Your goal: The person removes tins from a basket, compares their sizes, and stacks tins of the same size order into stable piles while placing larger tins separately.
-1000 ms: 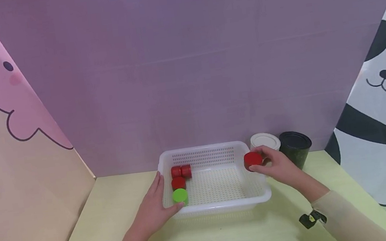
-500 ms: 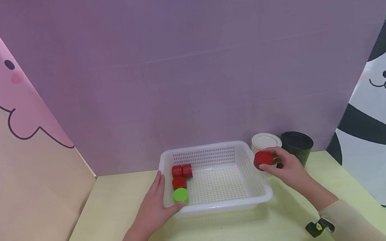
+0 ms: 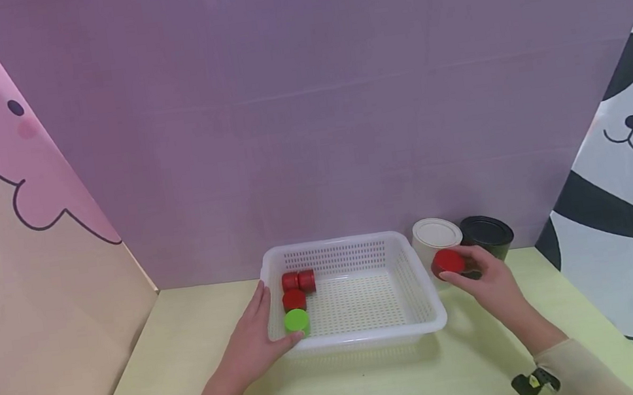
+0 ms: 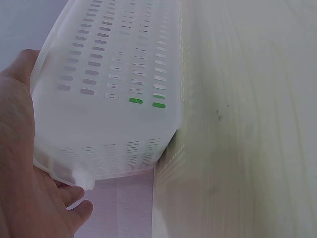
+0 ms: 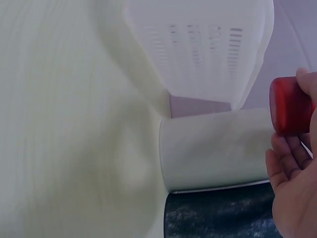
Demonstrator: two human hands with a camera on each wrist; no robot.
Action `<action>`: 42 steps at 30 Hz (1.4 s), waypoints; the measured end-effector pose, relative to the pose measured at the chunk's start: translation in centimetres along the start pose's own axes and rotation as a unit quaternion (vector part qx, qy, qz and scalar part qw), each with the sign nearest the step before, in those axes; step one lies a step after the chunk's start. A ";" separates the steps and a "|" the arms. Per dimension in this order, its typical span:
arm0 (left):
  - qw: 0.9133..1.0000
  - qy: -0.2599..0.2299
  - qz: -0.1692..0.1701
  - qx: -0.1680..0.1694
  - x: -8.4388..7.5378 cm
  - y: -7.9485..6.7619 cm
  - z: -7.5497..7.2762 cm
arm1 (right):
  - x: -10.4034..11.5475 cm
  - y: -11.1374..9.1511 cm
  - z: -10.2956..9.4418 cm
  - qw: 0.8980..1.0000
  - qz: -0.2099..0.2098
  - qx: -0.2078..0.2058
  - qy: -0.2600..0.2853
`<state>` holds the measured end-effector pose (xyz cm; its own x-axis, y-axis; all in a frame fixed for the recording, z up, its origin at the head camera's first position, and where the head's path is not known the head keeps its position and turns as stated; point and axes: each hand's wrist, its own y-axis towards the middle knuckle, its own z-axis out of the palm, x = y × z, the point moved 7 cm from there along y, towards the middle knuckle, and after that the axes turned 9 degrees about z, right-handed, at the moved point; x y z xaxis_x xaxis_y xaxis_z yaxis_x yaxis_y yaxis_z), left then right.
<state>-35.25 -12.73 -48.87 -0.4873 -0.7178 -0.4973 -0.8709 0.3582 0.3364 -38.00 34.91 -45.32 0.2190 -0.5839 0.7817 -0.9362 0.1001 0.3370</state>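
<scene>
The red block (image 3: pixel 446 263) has moved rightward, off the basket (image 3: pixel 363 335) and before the white can (image 3: pixel 429 255); the right hand (image 3: pixel 493 282) pinches it, round face up. The left hand (image 3: pixel 248 343), well apart from it, rests with straight fingers on the basket's left rim. Left wrist: that hand touches the rim. Right wrist: the block sits beside the can's top end, though contact is hard to judge.

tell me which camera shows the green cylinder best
The head view: it looks down into the white plastic basket and shows the green cylinder with its whole round top. The left wrist view gives only small green patches through the basket's slots; the right wrist view shows none of it.
</scene>
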 end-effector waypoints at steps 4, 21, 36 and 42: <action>1.000 0.000 -0.002 0.001 0.0 -0.1 0.1 | -0.9 -0.3 -0.2 1.000 0.013 -0.010 -0.011; 1.000 0.000 0.002 -0.001 0.0 0.0 0.1 | -3.3 -0.8 -0.1 0.996 0.015 -0.033 -0.076; 1.000 -0.005 -0.003 0.000 -0.4 0.0 -0.3 | -6.2 -1.0 1.5 0.993 0.051 0.018 -0.101; 1.000 -0.003 -0.004 -0.002 -0.3 0.0 -0.2 | -6.7 -0.9 2.1 0.991 0.065 0.032 -0.109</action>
<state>-35.12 -12.61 -48.57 -0.4798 -0.7179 -0.5044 -0.8750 0.3490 0.3356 -39.18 37.01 -51.97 0.0380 -0.7307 0.6816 -0.9696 0.1380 0.2020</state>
